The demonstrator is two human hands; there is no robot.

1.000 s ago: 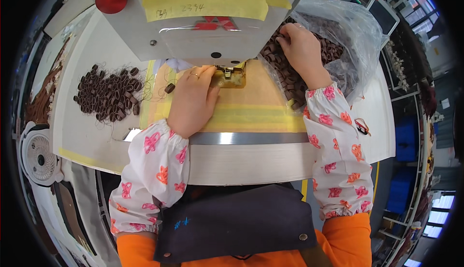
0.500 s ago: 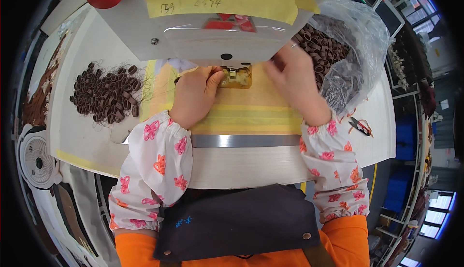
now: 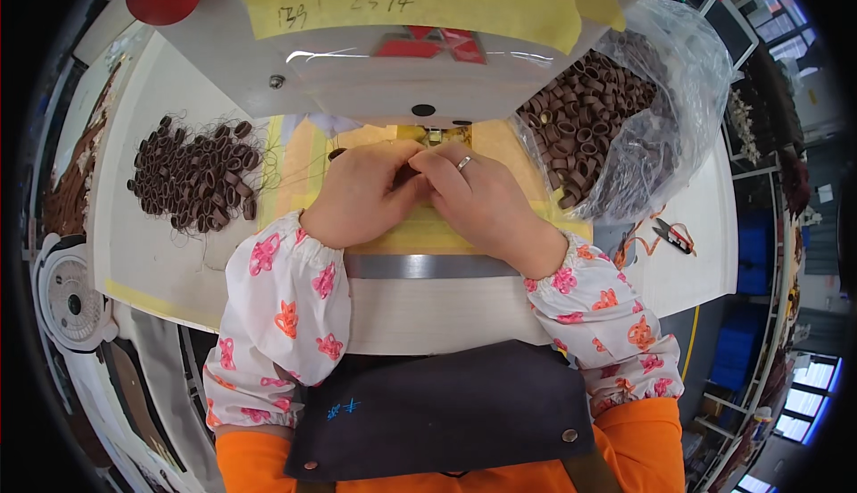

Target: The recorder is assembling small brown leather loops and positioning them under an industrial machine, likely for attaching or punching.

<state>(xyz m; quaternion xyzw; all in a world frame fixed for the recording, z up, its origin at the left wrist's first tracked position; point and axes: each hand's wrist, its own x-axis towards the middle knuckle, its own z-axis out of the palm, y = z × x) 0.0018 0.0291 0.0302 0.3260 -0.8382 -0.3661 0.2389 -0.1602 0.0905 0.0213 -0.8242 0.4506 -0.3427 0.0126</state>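
Note:
My left hand [image 3: 364,191] and my right hand [image 3: 486,196] meet fingertip to fingertip in front of the sewing machine's presser foot [image 3: 435,137]. Both are closed in a pinch. Whatever lies between the fingers is hidden by them. The right hand wears a ring [image 3: 463,162]. Beside the left hand's knuckles is a small dark brown loop [image 3: 336,154], with thin threads trailing near it. Above both hands looms the pale sewing machine head [image 3: 357,78].
Brown loops with loose threads form a pile [image 3: 192,176] at left. A clear plastic bag [image 3: 683,91] of similar brown loops [image 3: 585,122] stands at right, with thread snips [image 3: 671,236] nearer me. A white fan [image 3: 73,295] is beyond the table's left edge.
My right hand has moved left and nearer me, from beside the bag to meet the left hand. The left hand has shifted slightly right. My view has shifted a little.

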